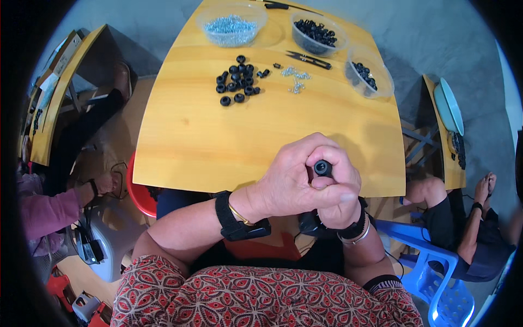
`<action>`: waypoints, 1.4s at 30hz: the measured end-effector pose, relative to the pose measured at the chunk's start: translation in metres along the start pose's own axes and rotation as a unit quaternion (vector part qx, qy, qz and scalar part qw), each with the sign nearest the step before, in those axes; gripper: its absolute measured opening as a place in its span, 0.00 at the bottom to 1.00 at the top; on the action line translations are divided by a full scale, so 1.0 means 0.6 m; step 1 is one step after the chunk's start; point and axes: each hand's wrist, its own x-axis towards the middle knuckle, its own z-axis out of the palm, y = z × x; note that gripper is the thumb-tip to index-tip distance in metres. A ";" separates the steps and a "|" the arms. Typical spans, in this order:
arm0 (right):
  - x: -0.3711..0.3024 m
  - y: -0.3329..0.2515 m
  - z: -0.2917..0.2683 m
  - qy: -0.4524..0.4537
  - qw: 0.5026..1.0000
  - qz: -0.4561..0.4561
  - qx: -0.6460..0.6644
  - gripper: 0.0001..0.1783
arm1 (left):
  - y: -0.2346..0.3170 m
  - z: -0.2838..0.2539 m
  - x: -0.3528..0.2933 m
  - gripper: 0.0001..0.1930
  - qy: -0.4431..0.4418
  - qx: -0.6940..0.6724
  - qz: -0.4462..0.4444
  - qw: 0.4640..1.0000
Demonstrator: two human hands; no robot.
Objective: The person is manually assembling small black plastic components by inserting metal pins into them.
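Both my hands are closed together over the near edge of the table. A small round black plastic piece (pixel 323 168) with a hole in its end pokes up between the fingers; its lower part is hidden. My left hand (pixel 291 171) wraps it from the left, and my right hand (pixel 339 199) grips from the right and below, thumb across the front. Farther off lies a loose cluster of black round knob-like pieces (pixel 237 82). Beside it is a small heap of silver screws (pixel 296 76), with black thread snips (pixel 309 60) behind.
Along the far side of the wooden table (pixel 218 141) stand a clear tub of bluish screws (pixel 231 41) and two clear tubs of black parts (pixel 313 46) (pixel 376 90). A blue plastic chair (pixel 436 261) is at right. People sit at both sides; a red basin (pixel 136 191) is left.
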 end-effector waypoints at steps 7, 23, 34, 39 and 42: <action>0.018 0.020 -0.037 0.005 0.998 -0.051 -0.040 0.24 | 0.015 -0.015 0.004 0.21 0.040 -0.320 -0.242 0.915; 0.020 0.061 -0.039 0.076 0.962 0.108 0.240 0.22 | 0.015 -0.031 0.010 0.09 0.056 -0.474 -0.377 0.794; 0.015 0.040 -0.055 0.008 0.946 0.205 0.251 0.07 | 0.001 -0.034 0.003 0.06 0.066 -0.463 -0.339 0.816; 0.014 0.040 -0.051 0.005 0.950 0.202 0.239 0.07 | -0.003 -0.028 -0.001 0.05 0.078 -0.429 -0.323 0.840; 0.013 0.041 -0.052 0.002 0.952 0.193 0.237 0.06 | -0.004 -0.026 -0.004 0.05 0.083 -0.402 -0.320 0.854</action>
